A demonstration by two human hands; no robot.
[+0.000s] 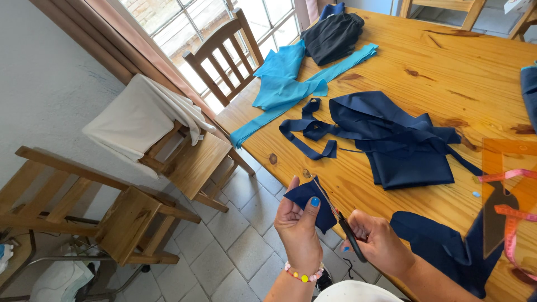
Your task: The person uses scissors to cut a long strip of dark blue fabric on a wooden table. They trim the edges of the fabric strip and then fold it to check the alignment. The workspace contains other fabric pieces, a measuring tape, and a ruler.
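My left hand (298, 226) pinches a small piece of navy fabric (311, 200) over the table's near edge, thumb on top. My right hand (379, 239) grips black-handled scissors (342, 223) whose blades run up along the right side of that piece. On the wooden table (447, 61) beyond lies a folded navy garment with long straps (391, 140). More navy cloth (442, 249) lies next to my right forearm.
Turquoise fabric (288, 84) and a black bundle (333, 34) lie at the table's far end. An orange clear ruler, a pink tape measure (512, 215) and grey shears (495, 215) sit at right. Wooden chairs (224, 53) and a stool with white cloth (140, 114) stand at left on tiled floor.
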